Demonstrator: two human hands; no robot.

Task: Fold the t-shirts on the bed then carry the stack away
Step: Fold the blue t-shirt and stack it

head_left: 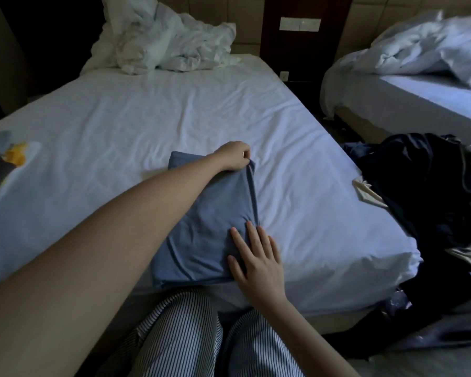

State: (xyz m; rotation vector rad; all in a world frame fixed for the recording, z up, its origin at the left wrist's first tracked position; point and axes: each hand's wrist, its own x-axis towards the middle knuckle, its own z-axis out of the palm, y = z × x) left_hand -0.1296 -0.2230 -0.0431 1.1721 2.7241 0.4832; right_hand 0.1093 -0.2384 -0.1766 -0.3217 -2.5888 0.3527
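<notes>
blue t-shirt point(201, 240) lies folded into a rough rectangle, centre to lower centre of frame, on the white sheet of the bed point(147, 118). Its near edge sits right at the mattress edge. 1 raised fold ridge runs down its right side

left hand point(234, 156): arm comes in from lower left and crosses over the shirt's left part. Fingers are curled tight, pinching the fabric at the shirt's far right corner, at the top end of that ridge

right hand point(256, 257): lower centre, palm down, fingers straight and slightly spread, lying flat on the shirt's near right part. It grasps nothing, only presses. Fingertips reach the bottom end of the ridge, and part of the palm hangs past the shirt's right edge onto the sheet

striped trousers point(180, 336) fill bottom centre, just below the mattress edge

further out:
- crumpled white duvet point(169, 42) is heaped at the head of the bed, upper left of centre
- a garment with a yellow patch point(15, 156) lies at the left edge, well apart from the shirt; cannot tell what kind
- pile of dark clothes point(424, 186) sits at right, beside the bed's right edge, with some pale shiny fabric mixed in
- second bed point(419, 99) is upper right, with rumpled white bedding on it
- white switch panel point(299, 24) is top centre on the dark wooden panel between the 2 beds
</notes>
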